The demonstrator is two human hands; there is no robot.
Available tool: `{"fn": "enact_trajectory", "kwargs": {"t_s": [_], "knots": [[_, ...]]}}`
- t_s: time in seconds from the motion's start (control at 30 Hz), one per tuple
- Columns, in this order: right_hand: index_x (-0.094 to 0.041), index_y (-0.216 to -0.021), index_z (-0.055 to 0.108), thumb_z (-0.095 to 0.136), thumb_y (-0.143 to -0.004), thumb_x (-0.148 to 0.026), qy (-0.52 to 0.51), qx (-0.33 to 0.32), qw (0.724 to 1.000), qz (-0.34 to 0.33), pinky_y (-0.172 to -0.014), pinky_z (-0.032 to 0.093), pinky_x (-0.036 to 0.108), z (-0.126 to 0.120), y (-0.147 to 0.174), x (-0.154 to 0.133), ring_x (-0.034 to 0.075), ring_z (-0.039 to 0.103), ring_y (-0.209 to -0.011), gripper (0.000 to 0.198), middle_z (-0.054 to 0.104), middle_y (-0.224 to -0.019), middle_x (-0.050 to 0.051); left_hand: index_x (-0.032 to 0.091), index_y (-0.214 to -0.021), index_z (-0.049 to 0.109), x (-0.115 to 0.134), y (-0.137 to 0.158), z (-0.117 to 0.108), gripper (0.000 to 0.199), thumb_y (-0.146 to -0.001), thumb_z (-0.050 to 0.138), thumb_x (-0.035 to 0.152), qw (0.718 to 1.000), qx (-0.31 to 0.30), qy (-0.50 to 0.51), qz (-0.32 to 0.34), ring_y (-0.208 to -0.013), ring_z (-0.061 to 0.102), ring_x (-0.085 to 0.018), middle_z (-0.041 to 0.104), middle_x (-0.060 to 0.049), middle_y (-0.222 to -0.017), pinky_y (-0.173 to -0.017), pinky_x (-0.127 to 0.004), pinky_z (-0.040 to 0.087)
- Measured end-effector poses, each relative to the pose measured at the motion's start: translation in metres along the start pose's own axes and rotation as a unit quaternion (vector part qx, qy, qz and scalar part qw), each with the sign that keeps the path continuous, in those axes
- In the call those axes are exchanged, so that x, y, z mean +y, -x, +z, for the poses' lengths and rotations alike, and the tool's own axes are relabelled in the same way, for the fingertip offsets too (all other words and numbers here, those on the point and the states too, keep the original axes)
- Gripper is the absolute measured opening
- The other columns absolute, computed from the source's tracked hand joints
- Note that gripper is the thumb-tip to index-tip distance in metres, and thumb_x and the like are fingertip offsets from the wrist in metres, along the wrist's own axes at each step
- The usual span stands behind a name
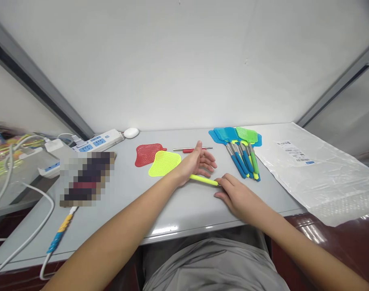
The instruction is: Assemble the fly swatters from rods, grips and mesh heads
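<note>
A slim yellow handle (pixel 204 180) lies slanted low over the table between my hands. My right hand (pixel 237 196) pinches its right end, where a short metallic bit shows at the fingertips. My left hand (pixel 196 163) is open, palm turned right and fingers apart, over the handle's other end. Beside my left wrist lies a yellow perforated fly swatter head (pixel 165 163); my left hand hides whether it joins the handle. It overlaps a red fly swatter head (pixel 148 153). Behind my left hand are a metal rod (pixel 179 149) and a red handle (pixel 189 150).
Several blue and green fly swatters (pixel 240 151) are piled at right, beside a white plastic mailer (pixel 293 157) hanging over the edge. At left are a pixelated object (pixel 89 178), a power strip (pixel 102 141), white cables (pixel 43 224) and a white mouse-like object (pixel 131 132).
</note>
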State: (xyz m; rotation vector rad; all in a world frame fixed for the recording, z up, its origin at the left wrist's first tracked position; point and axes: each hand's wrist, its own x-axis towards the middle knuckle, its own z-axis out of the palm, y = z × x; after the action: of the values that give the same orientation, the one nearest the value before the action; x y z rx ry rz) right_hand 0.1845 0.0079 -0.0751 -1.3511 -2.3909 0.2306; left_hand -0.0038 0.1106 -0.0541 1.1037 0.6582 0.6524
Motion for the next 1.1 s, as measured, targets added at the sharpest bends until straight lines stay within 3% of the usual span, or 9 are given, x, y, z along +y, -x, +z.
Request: {"fn": "enact_trajectory", "kwargs": {"t_s": [0.13, 0.2, 0.33, 0.47, 0.57, 0.7, 0.8, 1.1], "knots": [[-0.02, -0.116, 0.055, 0.039, -0.098, -0.017, -0.081, 0.01, 0.996, -0.019, -0.087, 0.048, 0.035, -0.005, 0.003, 0.009, 0.02, 0.057, -0.097, 0.023, 0.055, -0.103, 0.01, 0.016, -0.088, 0.055, 0.0, -0.001, -0.002, 0.071, -0.08, 0.032, 0.083, 0.999, 0.003, -0.05, -0.016, -0.066, 0.064, -0.016, 0.067, -0.009, -0.085, -0.062, -0.029, 0.05], [-0.02, -0.11, 0.057, 0.041, -0.099, -0.021, -0.078, 0.027, 0.996, -0.013, -0.086, 0.047, 0.035, -0.005, 0.006, 0.012, 0.02, 0.056, -0.096, 0.02, 0.058, -0.1, 0.009, 0.017, -0.09, 0.056, 0.002, 0.003, 0.002, 0.064, -0.082, 0.039, 0.078, 0.991, -0.021, -0.128, -0.013, -0.062, 0.061, -0.014, 0.067, -0.007, -0.082, -0.057, -0.025, 0.046], [-0.02, -0.101, 0.061, 0.045, -0.099, -0.032, -0.004, 0.079, 0.997, 0.02, -0.076, 0.044, 0.033, -0.001, 0.01, 0.016, 0.02, 0.058, -0.085, 0.02, 0.062, -0.088, 0.007, 0.018, -0.1, 0.063, 0.017, 0.021, 0.01, 0.052, -0.085, 0.049, 0.066, 0.942, -0.101, -0.318, -0.044, -0.054, 0.053, -0.011, 0.064, -0.002, -0.074, -0.053, -0.024, 0.039], [-0.019, -0.089, 0.061, 0.045, -0.099, -0.039, 0.07, 0.087, 0.993, 0.021, -0.067, 0.037, 0.031, 0.0, 0.011, 0.015, 0.018, 0.057, -0.071, 0.028, 0.063, -0.078, 0.004, 0.022, -0.106, 0.064, 0.033, 0.032, 0.006, 0.043, -0.083, 0.057, 0.058, 0.902, -0.143, -0.391, -0.114, -0.052, 0.051, -0.012, 0.055, 0.004, -0.061, -0.051, -0.023, 0.036], [-0.02, -0.086, 0.06, 0.041, -0.1, -0.038, 0.092, 0.069, 0.993, 0.026, -0.065, 0.034, 0.03, 0.0, 0.01, 0.014, 0.017, 0.057, -0.066, 0.03, 0.064, -0.074, 0.003, 0.022, -0.106, 0.062, 0.033, 0.029, 0.0, 0.044, -0.083, 0.055, 0.059, 0.934, -0.105, -0.321, -0.12, -0.053, 0.051, -0.012, 0.058, 0.003, -0.067, -0.051, -0.024, 0.037], [-0.021, -0.088, 0.057, 0.04, -0.101, -0.037, 0.069, 0.036, 0.995, 0.055, -0.058, 0.03, 0.028, 0.001, 0.009, 0.014, 0.017, 0.06, -0.065, 0.026, 0.065, -0.076, 0.001, 0.018, -0.101, 0.061, 0.019, 0.019, -0.001, 0.05, -0.086, 0.05, 0.064, 0.985, -0.041, -0.157, -0.051, -0.067, 0.056, -0.013, 0.062, -0.003, -0.08, -0.063, -0.026, 0.044], [-0.022, -0.085, 0.055, 0.038, -0.101, -0.035, 0.084, 0.022, 0.995, 0.048, -0.055, 0.027, 0.028, 0.002, 0.009, 0.013, 0.016, 0.06, -0.062, 0.027, 0.065, -0.075, 0.001, 0.014, -0.094, 0.062, 0.007, 0.013, 0.002, 0.058, -0.085, 0.046, 0.069, 0.995, -0.02, -0.092, -0.025, -0.069, 0.056, -0.013, 0.061, -0.004, -0.081, -0.068, -0.027, 0.045], [-0.02, -0.079, 0.052, 0.036, -0.101, -0.036, 0.148, 0.061, 0.986, 0.044, -0.051, 0.018, 0.03, 0.008, 0.009, 0.01, 0.015, 0.057, -0.052, 0.031, 0.064, -0.068, 0.0, 0.014, -0.081, 0.059, 0.0, 0.003, 0.014, 0.073, -0.081, 0.032, 0.082, 0.999, 0.019, -0.025, -0.019, -0.055, 0.052, -0.01, 0.057, -0.002, -0.07, -0.057, -0.025, 0.042]]}}
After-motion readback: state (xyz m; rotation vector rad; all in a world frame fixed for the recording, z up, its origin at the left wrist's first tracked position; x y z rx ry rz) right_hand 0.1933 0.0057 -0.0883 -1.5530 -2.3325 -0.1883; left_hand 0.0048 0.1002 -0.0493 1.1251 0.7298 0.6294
